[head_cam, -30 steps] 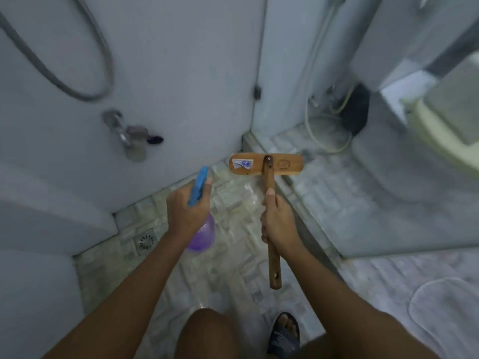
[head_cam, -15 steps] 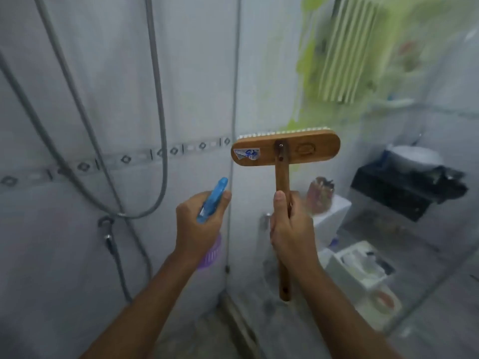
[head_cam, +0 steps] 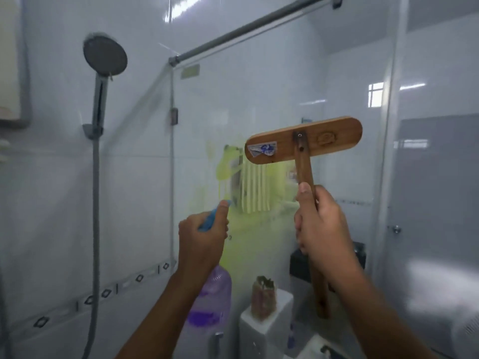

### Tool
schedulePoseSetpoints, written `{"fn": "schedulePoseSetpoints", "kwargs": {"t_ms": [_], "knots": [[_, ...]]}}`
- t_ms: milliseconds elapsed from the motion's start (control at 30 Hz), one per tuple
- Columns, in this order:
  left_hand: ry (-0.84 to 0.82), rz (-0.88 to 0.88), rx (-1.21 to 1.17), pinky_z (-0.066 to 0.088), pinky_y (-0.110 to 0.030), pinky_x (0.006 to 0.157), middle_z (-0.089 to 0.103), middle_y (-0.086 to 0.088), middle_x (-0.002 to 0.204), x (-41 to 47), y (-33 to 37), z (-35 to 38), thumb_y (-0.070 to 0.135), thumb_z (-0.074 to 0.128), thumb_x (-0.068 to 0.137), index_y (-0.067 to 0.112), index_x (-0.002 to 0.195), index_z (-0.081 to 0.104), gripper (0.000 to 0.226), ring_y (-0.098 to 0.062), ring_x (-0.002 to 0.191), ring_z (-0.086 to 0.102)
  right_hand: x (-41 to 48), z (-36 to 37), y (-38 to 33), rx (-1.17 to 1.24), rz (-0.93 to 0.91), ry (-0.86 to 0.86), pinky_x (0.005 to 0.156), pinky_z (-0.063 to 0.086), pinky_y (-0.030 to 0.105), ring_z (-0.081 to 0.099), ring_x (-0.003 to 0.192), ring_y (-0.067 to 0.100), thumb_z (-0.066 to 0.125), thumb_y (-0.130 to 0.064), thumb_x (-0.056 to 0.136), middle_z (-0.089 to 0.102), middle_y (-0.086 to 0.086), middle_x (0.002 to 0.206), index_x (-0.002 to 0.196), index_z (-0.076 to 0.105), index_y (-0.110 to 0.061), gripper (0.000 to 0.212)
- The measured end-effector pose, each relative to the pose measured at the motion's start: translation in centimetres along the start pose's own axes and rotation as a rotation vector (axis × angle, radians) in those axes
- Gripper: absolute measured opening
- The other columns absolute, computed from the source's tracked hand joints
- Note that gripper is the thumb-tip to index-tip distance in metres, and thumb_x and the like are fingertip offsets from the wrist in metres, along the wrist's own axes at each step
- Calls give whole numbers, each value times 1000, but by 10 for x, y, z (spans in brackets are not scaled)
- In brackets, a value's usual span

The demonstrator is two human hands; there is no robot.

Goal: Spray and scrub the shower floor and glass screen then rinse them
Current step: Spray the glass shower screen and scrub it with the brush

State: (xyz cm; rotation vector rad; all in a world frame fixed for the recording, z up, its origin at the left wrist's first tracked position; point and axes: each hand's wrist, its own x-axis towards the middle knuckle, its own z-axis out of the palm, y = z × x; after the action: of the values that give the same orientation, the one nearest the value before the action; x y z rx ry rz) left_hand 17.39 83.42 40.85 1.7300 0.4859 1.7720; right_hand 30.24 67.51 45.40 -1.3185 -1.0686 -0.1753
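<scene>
My left hand [head_cam: 202, 239] grips a spray bottle [head_cam: 211, 296] with a blue nozzle and a clear purple body, its nozzle pointing at the glass screen [head_cam: 259, 104] straight ahead. In my right hand [head_cam: 321, 224] is a wooden scrub brush [head_cam: 303, 141], gripped by its long handle with the thumb along the shaft. The brush head is held high, flat against or just short of the glass; I cannot tell which. The shower floor is out of view.
A grey shower head [head_cam: 105, 55] hangs in its wall bracket at the left, its hose [head_cam: 94, 229] dropping down. A metal bar [head_cam: 248, 27] runs along the top of the glass. Behind the glass are a toilet tank [head_cam: 264, 322] and a dark shelf [head_cam: 298, 263].
The view has swung up from the shower floor to the glass screen. Both hands have risen, the brush head now higher and tilted, the bottle still aimed at the glass.
</scene>
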Motion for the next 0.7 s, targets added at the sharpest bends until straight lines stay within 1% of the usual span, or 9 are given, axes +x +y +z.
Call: {"fn": "schedulePoseSetpoints", "kwargs": {"t_ms": [67,133,200,333,400,467,533,600,700], "knots": [[-41,11,-60,56,-53,56,59,-15,50,16,5,8,66,57,87,1,56,63,73,-38,54,64,7,-5,-12,-19,-27,55,49,48,39,52,50,16,37,-59,100,54,2,63,93,56,-34,32],[-89,32,-75,54,-55,52,57,-23,54,32,8,15,67,59,86,-3,58,61,76,-42,52,61,14,-5,-22,-21,-25,123,48,46,36,51,49,14,38,-56,100,53,1,61,91,57,-29,34],[-131,27,-115,52,-56,48,57,-28,57,47,14,23,68,58,84,-6,60,60,78,-45,51,59,21,-7,-33,-37,-26,165,47,45,33,50,48,12,39,-56,100,53,1,61,90,57,-29,34],[-169,13,-160,52,-58,48,58,-30,61,72,18,36,68,58,83,-6,63,60,77,-47,54,61,30,-4,-49,-83,-6,222,43,44,27,49,44,8,37,-52,102,53,2,61,92,59,-31,32],[-185,23,-176,53,-59,51,60,-27,61,81,20,40,59,60,91,-4,63,61,69,-46,57,62,32,-1,-54,-77,17,228,42,42,27,47,45,10,37,-52,102,52,4,63,92,58,-26,35],[-198,28,-207,54,-60,53,60,-28,62,86,23,44,45,61,98,-6,66,63,61,-46,57,62,32,2,-56,-79,32,229,42,42,26,46,47,11,37,-52,102,50,4,64,94,57,-22,36],[-201,6,-241,54,-60,54,61,-29,63,91,21,48,41,62,99,-8,67,63,58,-38,51,59,32,5,-55,-128,38,237,43,43,23,47,48,9,36,-53,102,52,3,66,95,56,-23,37],[-201,4,-260,55,-61,54,62,-25,61,93,17,52,45,63,98,-4,65,64,59,-36,51,61,34,7,-54,-183,42,239,44,43,21,50,51,9,35,-55,101,55,3,68,96,55,-25,36],[-226,59,-239,55,-59,53,62,-18,58,94,11,57,63,57,90,4,63,63,65,-42,57,63,38,11,-51,-237,55,237,44,43,20,53,54,12,34,-55,100,56,3,71,97,55,-25,37]]}}
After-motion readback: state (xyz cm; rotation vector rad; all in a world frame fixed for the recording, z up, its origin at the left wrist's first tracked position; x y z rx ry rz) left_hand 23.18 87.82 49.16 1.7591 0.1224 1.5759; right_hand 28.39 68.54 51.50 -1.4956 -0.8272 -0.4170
